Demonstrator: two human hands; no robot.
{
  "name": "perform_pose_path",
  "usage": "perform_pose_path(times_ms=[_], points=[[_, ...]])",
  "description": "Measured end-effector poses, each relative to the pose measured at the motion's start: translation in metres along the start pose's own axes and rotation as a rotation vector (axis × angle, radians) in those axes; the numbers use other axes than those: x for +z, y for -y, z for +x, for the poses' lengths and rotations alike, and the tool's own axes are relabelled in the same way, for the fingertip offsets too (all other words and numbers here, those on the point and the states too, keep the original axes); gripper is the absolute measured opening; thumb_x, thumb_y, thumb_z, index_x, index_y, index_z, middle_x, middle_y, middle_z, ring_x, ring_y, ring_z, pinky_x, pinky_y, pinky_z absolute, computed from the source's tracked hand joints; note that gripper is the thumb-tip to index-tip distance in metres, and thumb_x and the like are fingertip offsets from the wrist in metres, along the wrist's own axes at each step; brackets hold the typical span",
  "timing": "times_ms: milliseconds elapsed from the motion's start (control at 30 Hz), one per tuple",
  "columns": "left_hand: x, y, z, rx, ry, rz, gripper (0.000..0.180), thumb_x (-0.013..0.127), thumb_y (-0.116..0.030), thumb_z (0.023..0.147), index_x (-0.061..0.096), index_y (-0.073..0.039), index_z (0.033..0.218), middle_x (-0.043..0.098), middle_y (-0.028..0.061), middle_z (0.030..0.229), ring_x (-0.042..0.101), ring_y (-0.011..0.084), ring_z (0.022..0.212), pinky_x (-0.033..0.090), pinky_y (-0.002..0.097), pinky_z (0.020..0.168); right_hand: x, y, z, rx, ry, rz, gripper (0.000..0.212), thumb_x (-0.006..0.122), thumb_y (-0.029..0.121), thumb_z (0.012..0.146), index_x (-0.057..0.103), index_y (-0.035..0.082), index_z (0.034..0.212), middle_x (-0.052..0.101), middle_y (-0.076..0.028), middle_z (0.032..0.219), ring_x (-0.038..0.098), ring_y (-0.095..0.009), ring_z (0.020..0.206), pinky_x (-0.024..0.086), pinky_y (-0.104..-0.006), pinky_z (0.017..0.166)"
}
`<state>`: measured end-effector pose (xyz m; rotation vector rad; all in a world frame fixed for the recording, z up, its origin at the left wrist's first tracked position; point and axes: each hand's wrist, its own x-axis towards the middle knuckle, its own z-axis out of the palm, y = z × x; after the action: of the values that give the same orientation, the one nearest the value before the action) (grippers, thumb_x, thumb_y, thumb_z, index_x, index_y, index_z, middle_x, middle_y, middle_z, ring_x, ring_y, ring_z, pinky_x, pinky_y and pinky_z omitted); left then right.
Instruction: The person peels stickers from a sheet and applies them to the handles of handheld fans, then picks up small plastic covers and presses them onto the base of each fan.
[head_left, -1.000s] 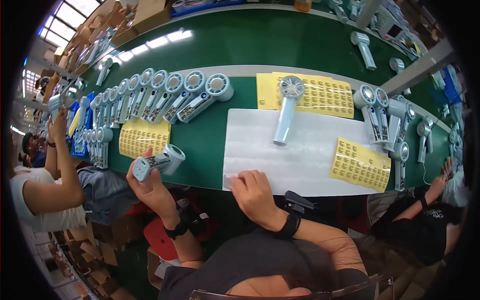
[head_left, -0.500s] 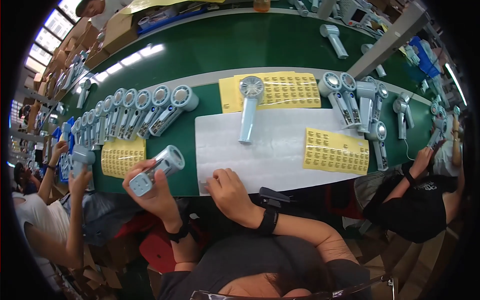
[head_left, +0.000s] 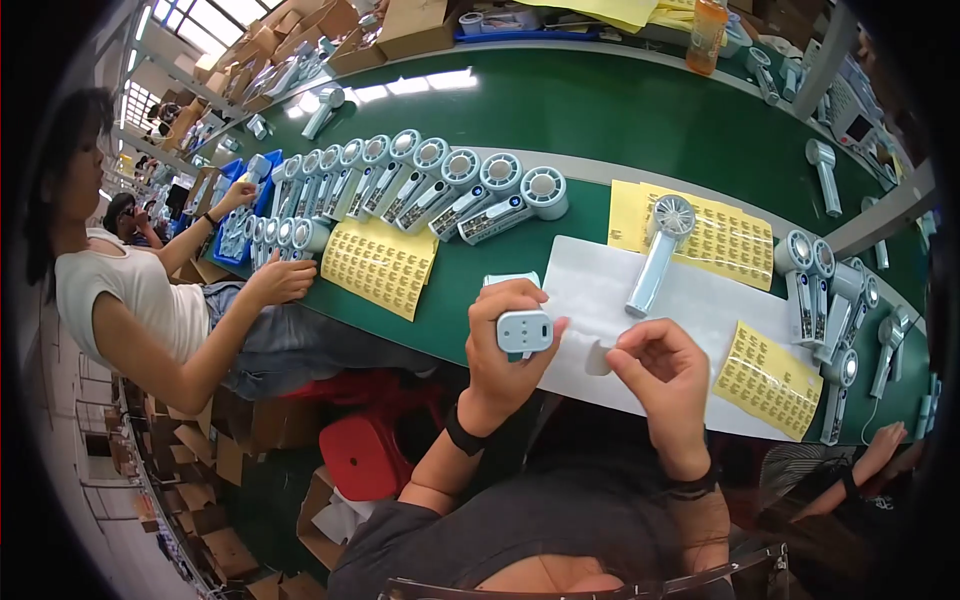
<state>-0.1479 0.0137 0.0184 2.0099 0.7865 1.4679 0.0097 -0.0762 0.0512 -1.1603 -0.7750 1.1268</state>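
Note:
My left hand is closed around a light-blue handheld fan, whose flat handle end with small holes faces me. Most of the fan's head is hidden behind my fingers. Just to the right, my right hand pinches a small pale, translucent piece, apparently a sticker, between thumb and fingertips, above the white sheet. Another assembled-looking fan lies on that sheet, its round grille at the far end. A yellow label sheet rests on the white sheet's right part.
A row of fans with open handles stretches along the left. Several more fans lie to the right. Yellow label sheets lie left and behind. A co-worker sits at left; a red stool stands below the table edge.
The view has swung left. My right hand has lifted off the white sheet's near left corner, a small pale piece now in its pinch. The held fan's handle end now faces me squarely.

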Motion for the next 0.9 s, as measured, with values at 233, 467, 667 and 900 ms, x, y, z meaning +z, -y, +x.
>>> perform_pose_path(times_ms=[233, 467, 667, 900], points=[[0.035, 0.004, -0.003, -0.004, -0.006, 0.082, 0.047, 0.076, 0.006, 0.078, 0.045, -0.002, 0.113, 0.059, 0.0151, 0.113, 0.062, 0.0242, 0.100, 0.048, 0.0396, 0.094, -0.008, 0.020, 0.005, 0.069, -0.108, 0.139, 0.026, 0.071, -0.006, 0.084, 0.055, 0.001, 0.104, 0.065, -0.004, 0.090, 0.062, -0.009, 0.085, 0.049, -0.0219, 0.079], [0.060, 0.008, -0.024, 0.146, -0.070, -0.090, 0.050, 0.074, 0.010, 0.077, 0.040, -0.003, 0.112, 0.058, 0.0169, 0.116, 0.063, 0.0265, 0.103, 0.047, 0.0488, 0.100, -0.006, 0.030, 0.000, 0.165, -0.039, 0.256, 0.050, 0.073, -0.008, 0.081, 0.037, 0.007, 0.113, 0.066, -0.006, 0.085, 0.062, -0.009, 0.080, 0.050, -0.0231, 0.077], [0.067, 0.002, -0.023, 0.233, -0.057, 0.006, 0.062, 0.072, 0.008, 0.079, 0.029, -0.009, 0.121, 0.057, 0.0178, 0.110, 0.064, 0.0276, 0.091, 0.039, 0.0550, 0.103, -0.006, 0.026, -0.001, 0.124, -0.021, 0.143, 0.052, 0.075, -0.007, 0.080, 0.034, 0.009, 0.108, 0.067, -0.008, 0.085, 0.062, -0.009, 0.080, 0.050, -0.0232, 0.075], [0.072, 0.003, -0.026, 0.249, -0.100, 0.093, 0.059, 0.071, 0.007, 0.080, 0.030, -0.009, 0.119, 0.057, 0.0176, 0.108, 0.063, 0.0287, 0.091, 0.037, 0.0542, 0.103, -0.005, 0.023, -0.002, 0.075, -0.062, 0.102, 0.052, 0.076, -0.007, 0.080, 0.035, 0.010, 0.107, 0.067, -0.007, 0.083, 0.062, -0.009, 0.080, 0.049, -0.0227, 0.074]])
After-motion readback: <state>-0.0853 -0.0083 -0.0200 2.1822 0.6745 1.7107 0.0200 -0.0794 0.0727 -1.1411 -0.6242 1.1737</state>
